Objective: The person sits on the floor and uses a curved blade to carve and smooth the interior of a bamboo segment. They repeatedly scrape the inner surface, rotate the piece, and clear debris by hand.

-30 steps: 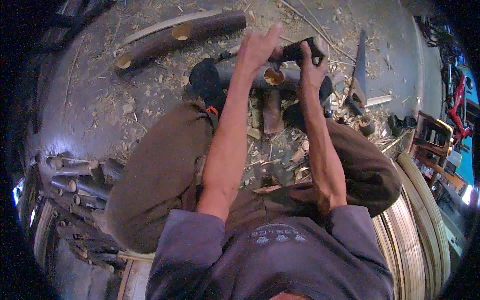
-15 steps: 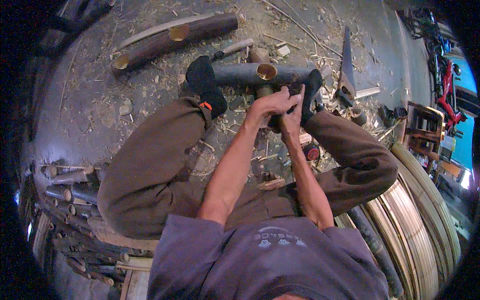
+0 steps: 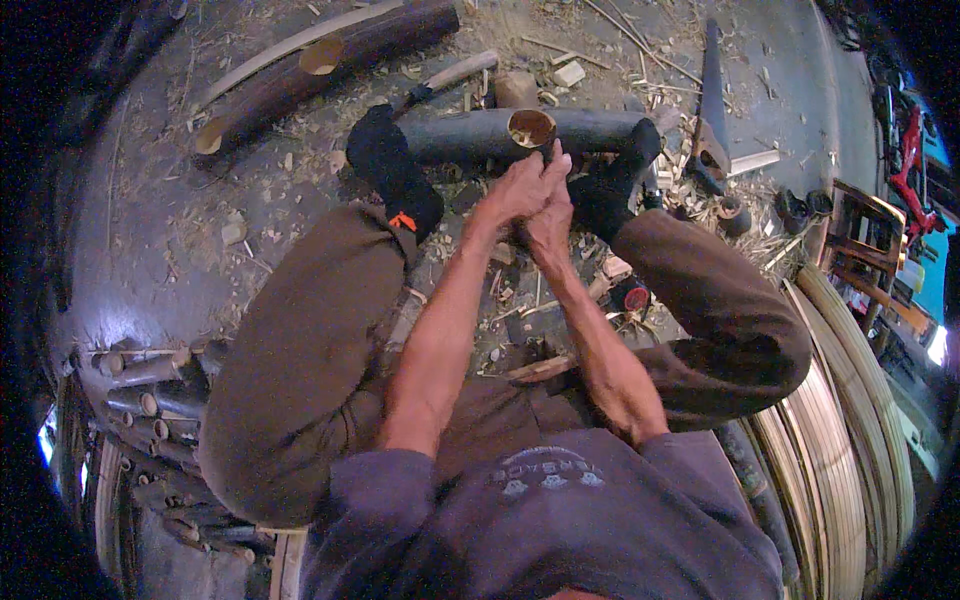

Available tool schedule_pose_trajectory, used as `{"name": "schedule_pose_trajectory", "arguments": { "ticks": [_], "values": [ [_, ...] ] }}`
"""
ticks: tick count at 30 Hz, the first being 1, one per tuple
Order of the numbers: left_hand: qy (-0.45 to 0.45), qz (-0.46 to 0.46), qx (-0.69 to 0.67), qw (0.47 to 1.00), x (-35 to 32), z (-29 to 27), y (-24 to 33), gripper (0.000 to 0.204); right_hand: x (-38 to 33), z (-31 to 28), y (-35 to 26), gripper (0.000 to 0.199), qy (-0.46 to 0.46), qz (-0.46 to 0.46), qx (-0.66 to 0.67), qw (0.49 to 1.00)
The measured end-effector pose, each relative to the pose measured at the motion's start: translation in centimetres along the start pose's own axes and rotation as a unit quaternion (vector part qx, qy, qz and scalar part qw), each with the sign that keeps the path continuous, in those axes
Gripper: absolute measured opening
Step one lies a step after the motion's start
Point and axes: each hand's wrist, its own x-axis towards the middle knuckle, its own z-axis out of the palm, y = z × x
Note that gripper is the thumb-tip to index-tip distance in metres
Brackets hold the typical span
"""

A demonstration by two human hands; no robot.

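A dark bamboo tube (image 3: 460,137) lies crosswise in front of me, held between my two black-socked feet (image 3: 380,150). Its upper side has a round cut hole (image 3: 531,128) with a pale rim. My left hand (image 3: 518,190) and my right hand (image 3: 548,222) are closed together just on the near side of that hole, the left overlapping the right. One fingertip points up at the hole's near edge. Whatever the hands grip is hidden by the fingers. A short wooden block (image 3: 516,90) shows behind the tube.
Another dark tube (image 3: 385,48) with cut openings lies far left. A wooden-handled tool (image 3: 460,70) lies beside it. A handsaw (image 3: 711,110) rests at the right. Wood chips litter the floor. Bamboo strips (image 3: 850,420) are stacked at my right, cut tubes (image 3: 150,405) at my left.
Both hands have moved up and left, from the tube's near right side to the near edge of its hole. The whole view has also shifted slightly.
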Motion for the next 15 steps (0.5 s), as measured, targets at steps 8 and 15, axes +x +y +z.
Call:
{"name": "schedule_pose_trajectory", "arguments": {
  "ticks": [8,15],
  "values": [
    [0.206,-0.048,-0.406,0.889,2.9,5.4,4.5,0.064,7.3,-8.4,-3.7,0.043,-0.200,-0.006,-0.498,0.844],
    [0.144,-0.071,-0.438,0.885,4.6,3.9,4.5,0.073,10.5,-8.2,-3.4,0.038,-0.240,-0.079,-0.508,0.823]
  ]
}}
